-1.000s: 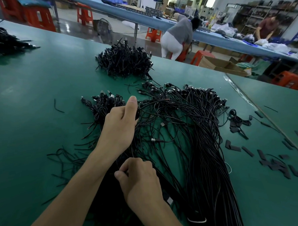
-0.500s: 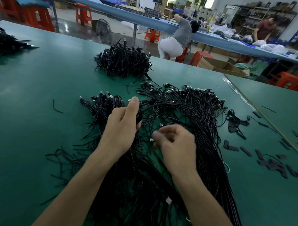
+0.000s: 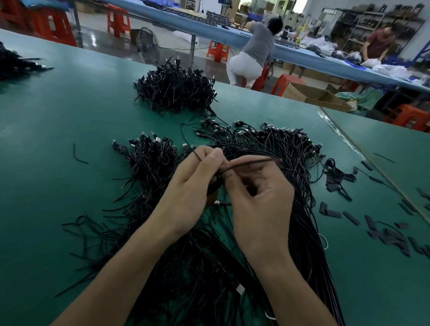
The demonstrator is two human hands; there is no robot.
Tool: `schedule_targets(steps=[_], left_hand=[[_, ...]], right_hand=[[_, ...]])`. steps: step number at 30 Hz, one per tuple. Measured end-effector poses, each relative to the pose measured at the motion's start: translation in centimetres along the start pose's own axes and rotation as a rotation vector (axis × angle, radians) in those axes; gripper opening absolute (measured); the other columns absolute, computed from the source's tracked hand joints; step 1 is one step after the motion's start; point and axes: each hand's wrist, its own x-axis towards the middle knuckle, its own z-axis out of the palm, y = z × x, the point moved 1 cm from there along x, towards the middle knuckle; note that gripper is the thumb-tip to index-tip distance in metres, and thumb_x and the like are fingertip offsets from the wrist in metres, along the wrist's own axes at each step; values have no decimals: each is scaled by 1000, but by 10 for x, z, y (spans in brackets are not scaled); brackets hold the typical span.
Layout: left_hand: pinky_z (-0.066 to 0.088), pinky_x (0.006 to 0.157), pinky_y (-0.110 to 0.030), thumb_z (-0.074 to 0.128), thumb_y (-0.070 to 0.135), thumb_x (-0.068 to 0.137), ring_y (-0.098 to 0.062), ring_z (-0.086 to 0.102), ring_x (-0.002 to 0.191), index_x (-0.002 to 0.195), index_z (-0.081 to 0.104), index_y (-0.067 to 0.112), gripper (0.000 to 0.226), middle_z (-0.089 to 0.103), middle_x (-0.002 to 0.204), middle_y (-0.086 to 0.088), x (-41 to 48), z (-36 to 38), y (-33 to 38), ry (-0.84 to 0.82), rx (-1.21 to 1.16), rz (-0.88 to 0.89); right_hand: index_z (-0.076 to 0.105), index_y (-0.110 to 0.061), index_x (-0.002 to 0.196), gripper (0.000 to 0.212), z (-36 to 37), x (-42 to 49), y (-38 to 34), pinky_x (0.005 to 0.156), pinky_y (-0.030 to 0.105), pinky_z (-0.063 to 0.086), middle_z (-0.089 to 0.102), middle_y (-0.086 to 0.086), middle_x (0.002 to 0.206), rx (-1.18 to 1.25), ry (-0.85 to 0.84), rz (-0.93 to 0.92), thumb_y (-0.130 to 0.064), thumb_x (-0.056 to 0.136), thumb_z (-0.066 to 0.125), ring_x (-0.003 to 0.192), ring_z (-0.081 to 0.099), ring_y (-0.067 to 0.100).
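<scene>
A big spread of loose black cables (image 3: 278, 185) with plugs lies across the green table (image 3: 49, 124) in front of me. My left hand (image 3: 193, 188) grips a small coiled cable bundle (image 3: 216, 184) over this spread, thumb up beside it. My right hand (image 3: 261, 202) pinches a thin black tie (image 3: 253, 162) that runs from the bundle out to the right, blurred by motion. Both hands meet just above the cables. The coil is mostly hidden between my fingers.
A heap of bundled cables (image 3: 174, 88) sits farther back, a smaller bundled group (image 3: 150, 155) to the left. Black ties (image 3: 392, 232) are scattered at right, another dark pile (image 3: 3, 63) at far left. Two people work at a blue bench (image 3: 303, 57) behind.
My right hand rose from low on the cable spread to meet my left hand, and now pulls a thin tie at the bundle. The left hand stayed about where it was.
</scene>
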Motion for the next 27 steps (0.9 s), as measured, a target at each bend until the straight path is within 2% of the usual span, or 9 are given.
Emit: schedule_targets(steps=[3, 6, 9, 13, 15, 18, 23, 25, 27], left_hand=[[39, 45, -7, 32, 27, 108, 5, 55, 49, 94, 68, 13, 41, 63, 61, 14, 0, 0, 3, 61, -60, 23], [40, 46, -3, 26, 27, 110, 8, 59, 48, 109, 69, 3, 50, 68, 61, 15, 1, -1, 5, 101, -98, 40], [38, 43, -2, 22, 25, 111, 10, 55, 43, 115, 66, -3, 53, 63, 52, 19, 1, -1, 8, 90, -101, 35], [33, 40, -2, 20, 23, 111, 13, 49, 38, 118, 64, -4, 52, 54, 42, 23, -1, 1, 12, 62, -83, 7], [32, 39, -2, 23, 24, 110, 12, 48, 37, 115, 66, -4, 51, 52, 41, 23, 0, 2, 10, 74, -69, -9], [35, 40, -3, 29, 24, 110, 10, 51, 38, 105, 70, -3, 49, 55, 43, 21, 1, 0, 8, 136, -63, -29], [29, 33, -13, 35, 31, 108, -2, 36, 30, 89, 70, -5, 53, 45, 40, 8, 5, -5, 0, 173, -95, -82], [22, 35, -16, 39, 38, 106, -11, 24, 33, 77, 59, -10, 60, 32, 45, -2, 7, -6, -4, 198, -38, -131], [20, 37, -17, 40, 43, 105, -13, 19, 38, 66, 45, -3, 60, 27, 49, -2, 8, -8, -8, 182, -7, -223]], right_hand=[[66, -25, 86, 22, 0, 2, -1, 71, 19, 54, 72, -7, 82, 40, -88, 42, -4, 88, 71, 77, 69, 8], [70, -24, 88, 16, -2, 5, 0, 69, 17, 54, 74, -7, 82, 48, -147, 90, -9, 87, 73, 76, 70, 7], [74, -24, 91, 12, -2, 6, 3, 69, 19, 55, 76, -5, 82, 19, -247, 161, -12, 88, 73, 76, 72, 9], [74, -25, 85, 13, -3, 10, 6, 71, 25, 54, 75, -7, 79, -33, -262, 194, -14, 90, 70, 73, 69, 6], [73, -24, 85, 14, -3, 11, 5, 68, 20, 51, 72, -10, 76, -91, -312, 191, -14, 93, 66, 69, 65, 2], [67, -26, 84, 20, -4, 11, 0, 65, 11, 45, 69, -13, 78, -276, -419, 92, -12, 96, 60, 72, 61, -1], [63, -22, 95, 12, -7, 10, -8, 79, 18, 43, 59, -12, 101, -750, -526, -201, -20, 101, 52, 94, 51, 3], [64, -19, 97, 10, -8, 8, -12, 81, 16, 39, 61, -8, 106, -879, -508, -353, -19, 100, 54, 99, 50, 5], [64, -16, 97, 6, -8, 5, -13, 81, 22, 48, 63, -3, 103, -949, -512, -453, -15, 98, 59, 99, 54, 12]])
